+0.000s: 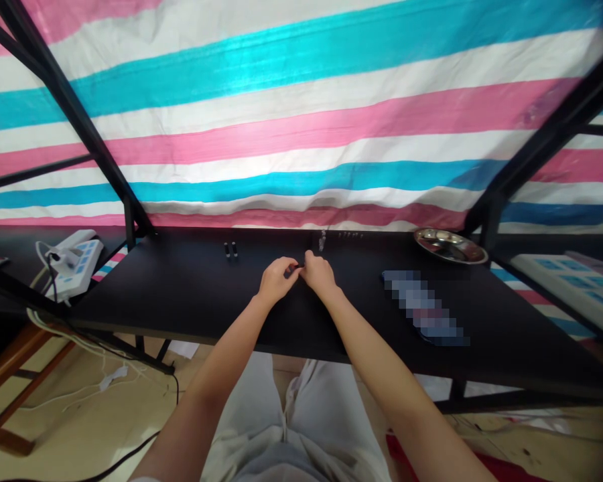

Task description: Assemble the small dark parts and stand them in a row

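My left hand [277, 280] and my right hand [319, 273] meet above the middle of the black table [191, 294]. Their fingers are pinched together around a small dark piece [298, 266], mostly hidden by the fingertips, so its kind cannot be made out. To the left of my hands, two small black cylinders with pale bands [230, 250] stand side by side. Just beyond my right hand lie a few small clear pieces [322, 239] in a short line. Several tiny pale bits [350, 234] are spread in a row at the table's back edge.
A shiny round metal dish [451, 246] sits at the back right. Nearer, a blurred-out long dark blue object [425, 308] lies slantwise. Black metal posts [93, 144] flank the table, with a striped sheet [301, 127] behind. A white power strip [83, 264] is at the left.
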A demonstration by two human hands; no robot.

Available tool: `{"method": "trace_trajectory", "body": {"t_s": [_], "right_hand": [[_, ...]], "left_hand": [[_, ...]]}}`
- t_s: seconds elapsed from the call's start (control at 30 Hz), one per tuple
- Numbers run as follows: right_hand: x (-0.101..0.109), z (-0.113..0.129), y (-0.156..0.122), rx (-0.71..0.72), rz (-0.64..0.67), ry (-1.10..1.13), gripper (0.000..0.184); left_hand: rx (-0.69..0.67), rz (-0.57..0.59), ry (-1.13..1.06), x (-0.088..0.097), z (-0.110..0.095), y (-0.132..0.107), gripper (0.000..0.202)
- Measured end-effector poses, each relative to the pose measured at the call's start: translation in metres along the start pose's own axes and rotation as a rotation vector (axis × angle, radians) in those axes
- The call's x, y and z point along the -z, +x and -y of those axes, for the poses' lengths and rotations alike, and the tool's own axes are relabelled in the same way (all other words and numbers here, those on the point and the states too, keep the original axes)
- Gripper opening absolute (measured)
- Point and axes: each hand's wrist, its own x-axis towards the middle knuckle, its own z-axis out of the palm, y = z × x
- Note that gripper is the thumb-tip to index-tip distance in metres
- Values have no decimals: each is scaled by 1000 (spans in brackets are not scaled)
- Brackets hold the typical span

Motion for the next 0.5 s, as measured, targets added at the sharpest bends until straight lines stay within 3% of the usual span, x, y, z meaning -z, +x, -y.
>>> {"method": "trace_trajectory", "body": {"t_s": [0.27,0.5], "right_hand": [[-2,-1,1,152,-84,114,15],[-9,-6,3,274,-175,236,19]], "left_hand": [[179,-95,-99,4,3,5,9],[403,-200,-399,3,9,11,21]]}}
